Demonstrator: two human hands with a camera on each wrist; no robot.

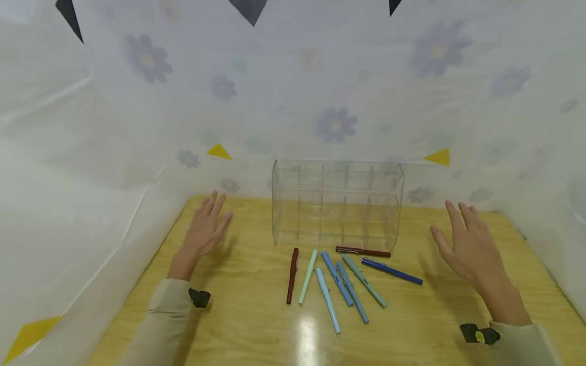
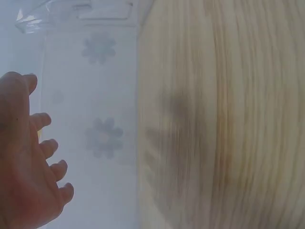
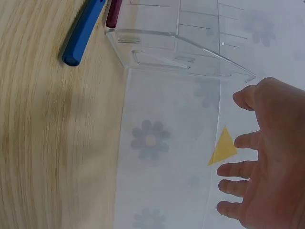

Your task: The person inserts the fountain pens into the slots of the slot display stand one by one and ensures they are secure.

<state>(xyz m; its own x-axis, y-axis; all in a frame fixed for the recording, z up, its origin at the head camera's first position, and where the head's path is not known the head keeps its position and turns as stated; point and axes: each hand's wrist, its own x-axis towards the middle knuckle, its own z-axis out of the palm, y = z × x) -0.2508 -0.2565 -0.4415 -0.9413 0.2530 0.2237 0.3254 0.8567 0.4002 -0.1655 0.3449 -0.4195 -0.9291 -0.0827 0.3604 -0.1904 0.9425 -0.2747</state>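
Note:
My left hand [image 1: 204, 229] hovers over the left part of the table, fingers extended, holding nothing. Over the right part, my right hand [image 1: 471, 249] is likewise spread and holds nothing. Between them stands a clear compartment organizer [image 1: 336, 216] with two tiers. In front of it lie several capped pens: a dark red pen [image 1: 292, 277], a mint pen [image 1: 308, 277], a light blue pen [image 1: 328, 301], two blue pens [image 1: 337, 278] [image 1: 353, 293], a grey-green pen [image 1: 364, 281], another dark red pen [image 1: 363, 251] and a dark blue pen [image 1: 392, 271], nearest my right hand.
A wooden table [image 1: 247, 315] carries everything. Behind it hangs a pale sheet [image 1: 279, 101] with flower prints, which also runs along both sides. Yellow triangles [image 1: 438, 157] and dark ones [image 1: 249, 10] show on the sheet.

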